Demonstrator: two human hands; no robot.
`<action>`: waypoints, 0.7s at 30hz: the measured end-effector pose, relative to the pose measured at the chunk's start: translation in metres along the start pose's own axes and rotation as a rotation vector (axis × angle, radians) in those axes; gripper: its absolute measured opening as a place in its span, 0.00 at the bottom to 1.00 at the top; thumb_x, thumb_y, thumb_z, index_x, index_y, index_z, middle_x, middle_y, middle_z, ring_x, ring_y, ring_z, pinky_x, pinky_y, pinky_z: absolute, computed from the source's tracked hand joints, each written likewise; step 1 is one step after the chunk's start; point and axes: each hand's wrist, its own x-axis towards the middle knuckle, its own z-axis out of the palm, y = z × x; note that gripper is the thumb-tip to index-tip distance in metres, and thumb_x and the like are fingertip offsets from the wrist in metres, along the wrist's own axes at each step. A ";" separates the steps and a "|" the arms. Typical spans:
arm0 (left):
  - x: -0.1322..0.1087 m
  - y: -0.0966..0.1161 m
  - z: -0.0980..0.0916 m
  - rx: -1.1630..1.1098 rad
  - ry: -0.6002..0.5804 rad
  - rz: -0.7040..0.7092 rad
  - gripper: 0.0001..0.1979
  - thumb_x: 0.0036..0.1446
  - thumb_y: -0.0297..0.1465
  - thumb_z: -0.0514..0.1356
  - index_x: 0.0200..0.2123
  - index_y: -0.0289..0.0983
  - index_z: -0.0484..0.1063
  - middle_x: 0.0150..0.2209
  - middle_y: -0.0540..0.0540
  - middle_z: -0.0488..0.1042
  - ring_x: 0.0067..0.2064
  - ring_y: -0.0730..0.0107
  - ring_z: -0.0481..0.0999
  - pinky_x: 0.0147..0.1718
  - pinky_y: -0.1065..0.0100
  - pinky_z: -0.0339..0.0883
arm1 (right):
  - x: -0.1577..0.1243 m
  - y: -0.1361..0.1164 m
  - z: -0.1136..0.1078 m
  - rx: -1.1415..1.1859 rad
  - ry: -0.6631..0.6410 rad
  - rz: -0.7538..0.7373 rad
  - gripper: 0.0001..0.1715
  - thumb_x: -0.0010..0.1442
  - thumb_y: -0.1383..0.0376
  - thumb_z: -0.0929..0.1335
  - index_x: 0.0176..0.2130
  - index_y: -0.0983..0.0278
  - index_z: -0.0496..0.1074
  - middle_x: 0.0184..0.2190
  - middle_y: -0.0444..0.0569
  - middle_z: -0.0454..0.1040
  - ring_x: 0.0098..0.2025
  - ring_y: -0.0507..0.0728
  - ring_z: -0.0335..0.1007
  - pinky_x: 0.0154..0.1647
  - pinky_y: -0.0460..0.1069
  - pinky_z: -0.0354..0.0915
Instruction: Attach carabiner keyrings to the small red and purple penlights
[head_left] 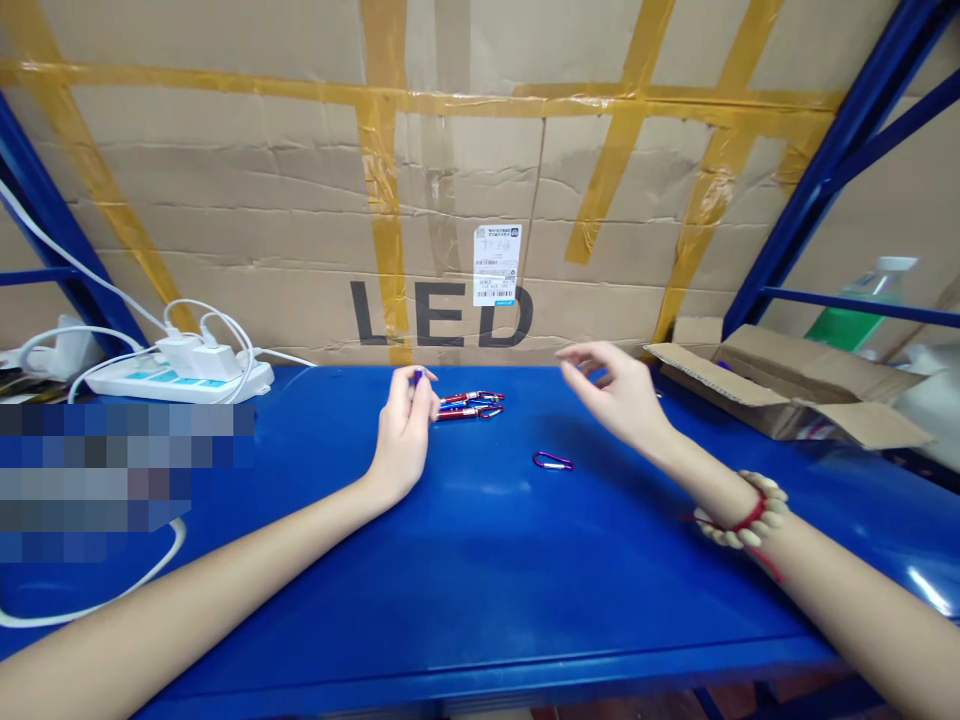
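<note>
My left hand (405, 425) rests on the blue shelf (480, 560) with its fingers pinched round a small purple item (417, 377), only its tip showing. Just right of it lie two red keychain pens (469, 405) with clips at their ends. A loose purple carabiner (553, 461) lies on the shelf nearer me, between my hands. My right hand (615, 390) hovers above the shelf to the right of the pens, fingers spread and curled, holding nothing. A beaded bracelet with red string is on my right wrist.
A white power strip (180, 378) with chargers and white cables sits at the back left. An open cardboard box (787, 385) stands at the right, a bottle (862, 300) behind it. A taped cardboard wall marked LED (442, 315) closes the back. Blue rack posts flank both sides.
</note>
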 end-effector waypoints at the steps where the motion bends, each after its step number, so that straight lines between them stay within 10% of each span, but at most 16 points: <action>1: -0.002 0.003 0.001 -0.003 -0.078 0.007 0.10 0.63 0.38 0.44 0.37 0.39 0.58 0.21 0.55 0.58 0.22 0.78 0.58 0.22 0.74 0.53 | -0.002 0.000 0.002 0.011 -0.126 -0.017 0.12 0.56 0.61 0.64 0.38 0.63 0.72 0.32 0.48 0.74 0.30 0.52 0.68 0.28 0.46 0.63; 7: -0.011 0.008 0.001 0.137 -0.360 0.143 0.10 0.63 0.37 0.44 0.36 0.37 0.58 0.18 0.57 0.58 0.20 0.78 0.57 0.23 0.73 0.54 | -0.016 -0.001 0.015 0.031 -0.689 -0.140 0.15 0.57 0.55 0.64 0.39 0.60 0.73 0.34 0.45 0.74 0.31 0.51 0.68 0.30 0.46 0.62; 15: -0.014 0.013 0.004 0.602 -0.759 0.512 0.07 0.58 0.34 0.50 0.33 0.38 0.65 0.21 0.54 0.67 0.21 0.78 0.65 0.21 0.75 0.52 | -0.012 0.009 0.015 0.032 -0.803 -0.100 0.16 0.57 0.57 0.64 0.42 0.63 0.71 0.28 0.45 0.73 0.28 0.51 0.67 0.28 0.45 0.60; 21: -0.016 0.015 0.006 0.656 -0.785 0.727 0.08 0.55 0.32 0.51 0.27 0.37 0.66 0.20 0.52 0.70 0.21 0.77 0.67 0.20 0.74 0.53 | -0.013 0.004 0.011 0.030 -0.829 -0.067 0.17 0.58 0.57 0.63 0.43 0.63 0.71 0.27 0.44 0.72 0.27 0.51 0.66 0.27 0.46 0.59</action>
